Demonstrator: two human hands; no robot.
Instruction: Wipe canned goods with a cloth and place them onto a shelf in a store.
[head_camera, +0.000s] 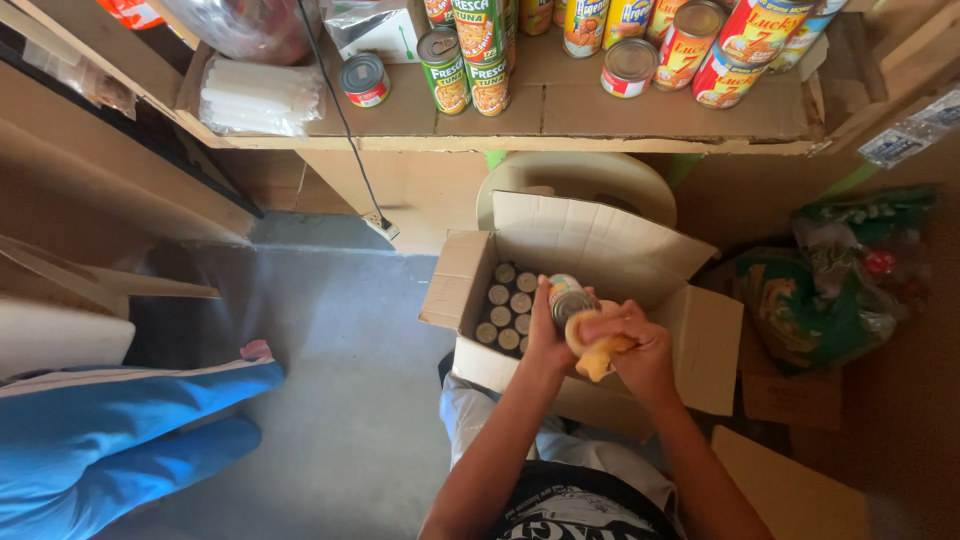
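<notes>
Item: small tin can (568, 298), cylindrical, metal lid, printed paper label; held at centre frame, just above the open cardboard box (600, 250).
Left hand (548, 335): fingers wrapped closed round the can's side wall from the left, palm behind it; the can sits tilted, lid turned toward the camera.
Right hand (640, 345): fingers curled shut on a yellow cloth (597, 355), which is pressed against the lower right of the can; the two hands touch.
Handling, can: judged rigid and fairly dense for its size; smooth metal ends likely slippery, the label giving better purchase. Dents rather than breaks if dropped.
Best hold, can: round the labelled side wall, mid-height, as the left hand has it; the rims are narrow and hard to pinch.
Handling, cloth: soft, light, bunches freely; any fistful will do.
Box contents: more cans of the same kind (508, 310) standing upright in rows at the left half, lids up; right half hidden by the hands.
Shelf (560, 125), top of frame: taller tins (470, 60) standing and leaning, flat round tins, a packet of white candles (255, 98) at upper left.
Right of frame: green plastic bags (830, 290) on flattened cardboard.
Lower left: another person's blue-trousered legs (130, 440), well apart from the box.
Floor (340, 380): grey concrete.
</notes>
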